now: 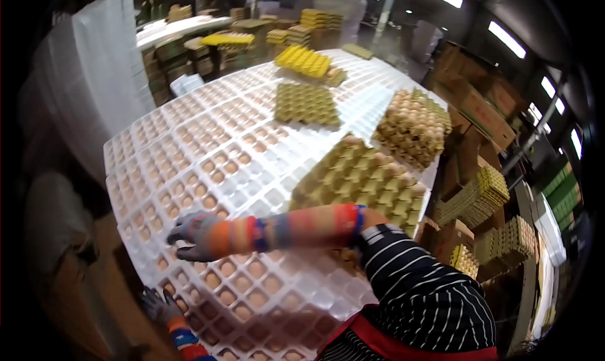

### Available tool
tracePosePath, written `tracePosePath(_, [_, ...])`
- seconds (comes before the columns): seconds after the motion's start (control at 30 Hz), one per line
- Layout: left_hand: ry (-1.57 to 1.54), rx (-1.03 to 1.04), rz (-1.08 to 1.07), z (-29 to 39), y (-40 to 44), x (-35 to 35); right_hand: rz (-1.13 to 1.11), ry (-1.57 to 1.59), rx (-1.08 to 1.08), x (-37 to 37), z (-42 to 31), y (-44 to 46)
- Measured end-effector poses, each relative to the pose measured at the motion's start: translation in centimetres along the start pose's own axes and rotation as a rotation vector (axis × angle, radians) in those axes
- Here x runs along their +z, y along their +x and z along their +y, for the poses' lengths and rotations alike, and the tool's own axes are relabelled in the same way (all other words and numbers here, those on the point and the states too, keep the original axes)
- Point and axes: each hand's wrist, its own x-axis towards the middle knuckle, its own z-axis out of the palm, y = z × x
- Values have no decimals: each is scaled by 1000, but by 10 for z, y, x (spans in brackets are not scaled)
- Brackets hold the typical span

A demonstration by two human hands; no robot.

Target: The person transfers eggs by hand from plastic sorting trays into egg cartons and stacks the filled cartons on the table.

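My right hand [198,236], in a grey glove with a striped arm cover, reaches across the white plastic egg trays [277,200]. Its fingers curve apart just above the tray, and a pale gap shows between them. My left hand [162,305], also gloved, is low at the tray's near left edge with its fingers spread. Close to it, brown eggs [227,269] sit in the tray pockets. I see nothing held in either hand. Under and beyond my right forearm lies a pulp egg flat [368,178]; some pockets of the white trays near it hold no eggs.
A stack of egg-filled flats [413,128] stands at the right edge. Farther back lie another pulp flat [305,104] and a yellow flat [302,60]. Cardboard boxes [472,105] and stacked flats [476,194] line the right side. White sheeting [104,58] hangs at left.
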Motion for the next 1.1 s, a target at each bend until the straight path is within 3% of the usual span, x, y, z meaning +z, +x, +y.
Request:
tracePosePath(0.03, [-28,-40,-55,8,-2,-21,48,7,-10,-32,5,-27])
tracePosePath(0.1, [-91,-46,-85,2,1,-18,121,-153,190,-110,16,-95])
tracePosePath(0.13, [-238,-53,-7,0,3,-18,130,-155,503,-155,6,-131])
tracePosePath(0.17, [-271,-99,-45,13,3,-37,271,-297,621,-182,30,-169])
tracePosePath(0.23, [-333,-197,-110,54,9,-94,102,-747,754,-239,57,-238])
tracePosePath(0.27, [-622,-65,45,77,19,-77,24,-735,875,-248,67,-260])
tracePosePath(0.3, [-899,84,200,113,28,-106,-60,-715,998,-250,78,-277])
tracePosePath(0.33, [-1151,117,193,159,21,-134,-52,-714,939,-245,89,-285])
tracePosePath(0.4, [-1143,516,175,246,15,-218,-33,-714,812,-240,109,-293])
tracePosePath(0.47, [-1390,684,-69,333,-4,-281,179,-409,843,-251,108,-308])
tracePosePath(0.5, [-1352,769,-161,369,-18,-317,277,-252,859,-255,110,-318])
tracePosePath(0.53, [-1197,867,-88,404,-25,-326,407,209,867,-258,128,-334])
tracePosePath(0.57, [-987,919,-41,435,-34,-351,588,718,705,-258,158,-352])
tracePosePath(0.6, [-860,930,-6,467,-39,-352,616,461,439,-257,177,-369])
tracePosePath(0.63, [-723,883,-108,493,-43,-357,629,202,175,-257,189,-383])
tracePosePath(0.67, [-575,872,-197,515,-44,-357,552,1010,635,-274,159,-386])
tracePosePath(0.7, [-424,857,-281,533,-43,-353,440,750,872,-281,144,-379])
tracePosePath(0.77, [-327,798,-310,556,-37,-344,44,-142,799,-280,120,-362])
tracePosePath(0.83, [-324,711,-288,565,-35,-330,-85,-468,725,-263,110,-343])
tracePosePath(0.9, [-420,604,-215,562,-32,-319,-121,-510,704,-259,109,-340])
tracePosePath(0.93, [-590,543,-333,553,-32,-342,-103,-493,671,-268,101,-345])
tracePosePath(0.97, [-795,522,-272,544,-34,-341,-87,-477,639,-275,98,-350])
tracePosePath(1.0, [-1203,378,-437,544,-24,-316,-38,-391,639,-276,115,-357])
tracePosePath(1.03, [-1605,205,-601,543,-20,-312,57,-64,640,-279,126,-369])
tracePosePath(1.1, [-2094,31,-759,530,-26,-315,242,591,609,-285,141,-402])
